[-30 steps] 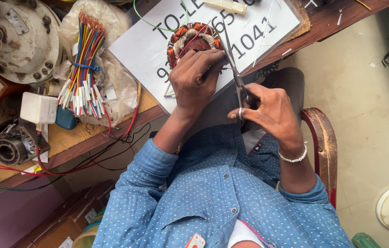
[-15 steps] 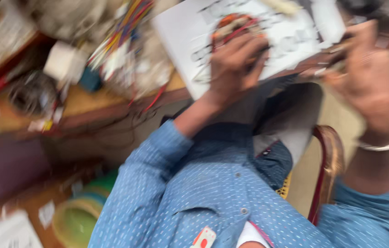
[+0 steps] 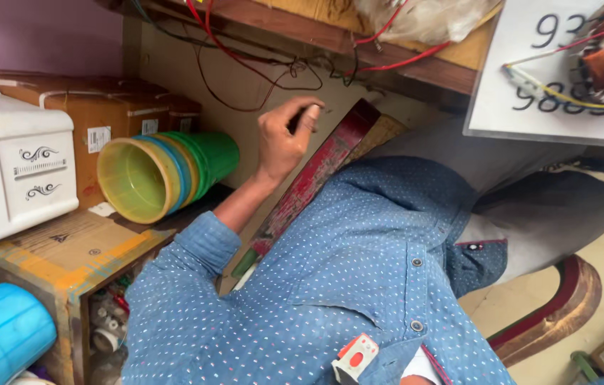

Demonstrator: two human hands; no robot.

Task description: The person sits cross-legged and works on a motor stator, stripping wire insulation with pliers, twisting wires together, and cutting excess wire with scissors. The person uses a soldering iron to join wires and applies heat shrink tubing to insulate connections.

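Pinched between thumb and curled fingers, the left hand [image 3: 286, 139] holds a small dark object — too hidden to identify — just under the wooden bench [image 3: 359, 39] edge, beside the red-painted wooden chair arm [image 3: 316, 178]. Its wrist is bent upward, forearm rising from the blue dotted sleeve [image 3: 195, 249]. Stacked yellow, blue and green plastic tubs [image 3: 166, 175] lie near, to the left. No right hand shows.

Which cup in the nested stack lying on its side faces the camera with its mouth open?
The yellow cup, outermost at the stack's left end. The blue cup and green cups behind it show only their rims and sides.
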